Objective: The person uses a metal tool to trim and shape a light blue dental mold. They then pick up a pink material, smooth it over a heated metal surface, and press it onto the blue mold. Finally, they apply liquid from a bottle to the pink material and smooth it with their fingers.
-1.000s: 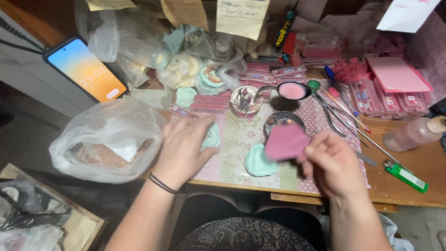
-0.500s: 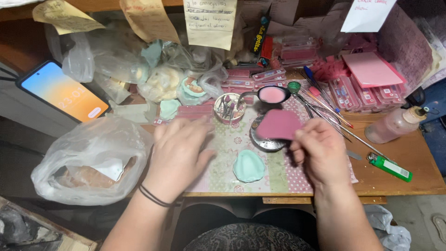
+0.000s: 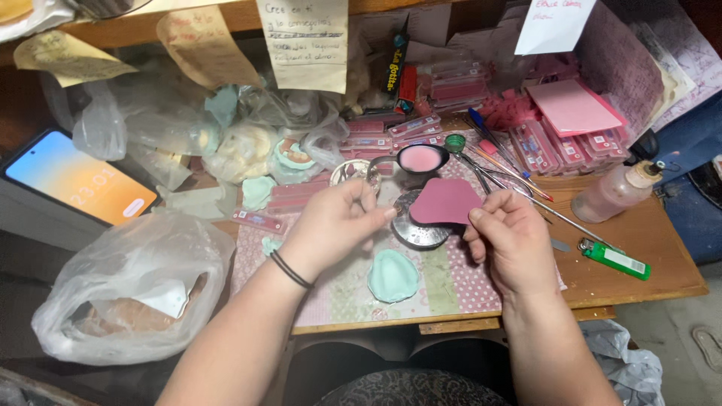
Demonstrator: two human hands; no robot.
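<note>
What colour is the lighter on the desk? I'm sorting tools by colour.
Green, with a white label; the lighter shows in the head view.

Bare mat (image 3: pixel 444 282) near green cast (image 3: pixel 393 275), cluttered beyond, plastic bag (image 3: pixel 128 286) blocking left

A phone (image 3: pixel 75 180) with a glowing screen is leaning at the left of the frame, and a crumpled clear plastic bag (image 3: pixel 128 289) is sagging below it at the lower left. A green lighter (image 3: pixel 615 259) is lying on the wooden worktop (image 3: pixel 647 278) at the right, near a small pinkish bottle (image 3: pixel 618 192). Paper notes (image 3: pixel 304 41) are hanging along the top, and pink flat packets (image 3: pixel 538 146) are piling up at the upper right.
</note>
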